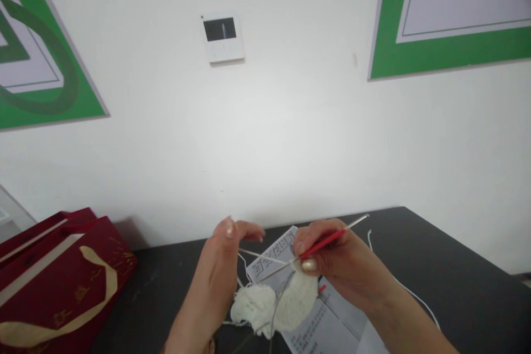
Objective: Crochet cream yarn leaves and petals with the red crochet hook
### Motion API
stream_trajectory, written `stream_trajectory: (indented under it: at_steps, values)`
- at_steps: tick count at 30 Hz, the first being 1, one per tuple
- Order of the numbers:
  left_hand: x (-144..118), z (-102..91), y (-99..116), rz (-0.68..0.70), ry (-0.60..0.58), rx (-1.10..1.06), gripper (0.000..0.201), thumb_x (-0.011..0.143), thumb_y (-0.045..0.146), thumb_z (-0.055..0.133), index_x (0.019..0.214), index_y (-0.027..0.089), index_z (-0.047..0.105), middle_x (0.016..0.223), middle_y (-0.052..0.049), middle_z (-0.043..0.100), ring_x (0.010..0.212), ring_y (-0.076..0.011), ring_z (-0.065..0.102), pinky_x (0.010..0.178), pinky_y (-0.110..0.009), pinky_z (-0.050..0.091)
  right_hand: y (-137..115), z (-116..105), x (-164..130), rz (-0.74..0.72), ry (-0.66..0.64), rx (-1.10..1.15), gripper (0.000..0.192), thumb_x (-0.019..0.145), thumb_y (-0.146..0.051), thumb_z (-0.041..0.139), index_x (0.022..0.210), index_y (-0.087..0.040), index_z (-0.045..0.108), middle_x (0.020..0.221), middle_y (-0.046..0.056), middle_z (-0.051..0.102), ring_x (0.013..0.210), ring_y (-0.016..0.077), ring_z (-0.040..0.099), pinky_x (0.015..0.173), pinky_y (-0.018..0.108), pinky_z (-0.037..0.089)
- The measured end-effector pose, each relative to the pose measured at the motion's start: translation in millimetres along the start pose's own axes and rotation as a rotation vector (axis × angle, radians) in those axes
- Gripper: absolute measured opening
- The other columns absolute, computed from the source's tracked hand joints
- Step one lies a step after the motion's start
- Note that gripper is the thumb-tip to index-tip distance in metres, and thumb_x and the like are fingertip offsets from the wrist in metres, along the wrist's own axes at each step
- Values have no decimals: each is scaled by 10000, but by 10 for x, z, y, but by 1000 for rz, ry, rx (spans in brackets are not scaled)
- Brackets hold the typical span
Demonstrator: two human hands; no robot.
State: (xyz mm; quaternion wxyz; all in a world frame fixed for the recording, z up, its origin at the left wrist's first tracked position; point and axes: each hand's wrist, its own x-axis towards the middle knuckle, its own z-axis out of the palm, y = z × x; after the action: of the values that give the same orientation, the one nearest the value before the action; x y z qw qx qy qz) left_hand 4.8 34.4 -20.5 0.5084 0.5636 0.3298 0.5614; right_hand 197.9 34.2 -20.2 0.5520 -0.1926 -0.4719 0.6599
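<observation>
In my right hand (338, 260) is a crochet hook (326, 243) with a red grip, pinched between thumb and fingers. One metal end points up to the right; a thin metal shaft extends down to the left. The same hand holds the top of a cream-white knitted piece (296, 301), which hangs below it. My left hand (224, 260) is raised on the left, index finger stretched to the right. White yarn (263, 256) runs taut from its fingers to the hook; how it is wound there is hidden. A bunched white yarn clump (255, 307) sits beside the knitted piece.
Printed paper sheets (315, 332) lie under the work on the black table (161, 287). Loose yarn (417, 298) trails at the right. Red gift bags (70, 282) stand at the left. A white wall rises behind, bearing a small screen panel (222, 37) and green-framed posters (379, 50).
</observation>
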Motion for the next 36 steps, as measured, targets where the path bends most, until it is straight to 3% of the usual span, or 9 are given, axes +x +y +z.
stream_trajectory:
  at_steps: [3,7,9,11,14,19,24,29,36]
  values:
    - [64,-140,-19,-129,-205,-89,538,875,476,549,431,201,680,486,-74,584,595,-218,552,703,-351,422,21,-2,-9,8,12,10,158,533,-155,893,616,-213,771,616,-6,712,537,77,586,486,157,460]
    - [144,-60,-125,-151,-310,-413,583,769,617,557,319,249,595,452,-53,461,545,-194,502,554,-322,398,33,11,-19,-11,43,17,169,519,-161,900,613,-212,769,612,-8,706,539,79,582,494,167,462]
    - [161,47,-211,-156,-316,-546,219,607,534,717,608,321,769,650,-41,588,657,-191,551,597,-303,423,20,9,-17,-34,58,7,163,534,-157,895,626,-210,772,620,-5,707,563,91,598,523,184,477]
    - [150,142,-267,-172,-339,-610,456,544,422,772,1000,415,755,882,-30,668,786,-205,596,685,-311,448,-10,3,-16,-98,71,-14,145,571,-150,879,653,-214,777,661,4,719,622,118,631,575,214,500]
    - [79,230,-221,-175,-389,-622,863,501,235,820,1315,379,572,1064,-40,670,939,-231,608,810,-321,451,-72,-1,-36,-286,124,-173,124,653,-135,831,699,-241,785,713,12,720,668,146,652,598,242,508]
    - [-84,399,-7,-124,-71,-460,749,642,181,823,1322,366,568,1002,-33,698,974,-218,634,868,-297,460,-73,46,-104,-575,169,-554,148,738,-132,771,800,-261,803,763,48,718,652,165,659,563,260,492]
    - [-157,600,-1,-68,277,-346,776,640,163,835,1332,369,548,820,31,671,745,-132,655,732,-220,514,42,70,-106,-542,157,-466,134,766,-171,753,845,-273,791,793,52,721,712,184,661,622,282,502]
    - [-160,677,47,-81,372,-441,753,626,162,842,1295,383,576,745,70,621,660,-70,619,692,-154,494,96,50,-65,-413,121,-263,127,857,-280,667,882,-245,786,824,43,672,741,151,603,632,261,464]
    - [-131,607,39,-120,322,-474,762,652,136,824,1324,372,552,743,56,619,635,-62,604,672,-157,500,164,119,-3,-157,343,188,146,661,-302,850,742,-204,779,702,15,727,604,81,577,591,171,477]
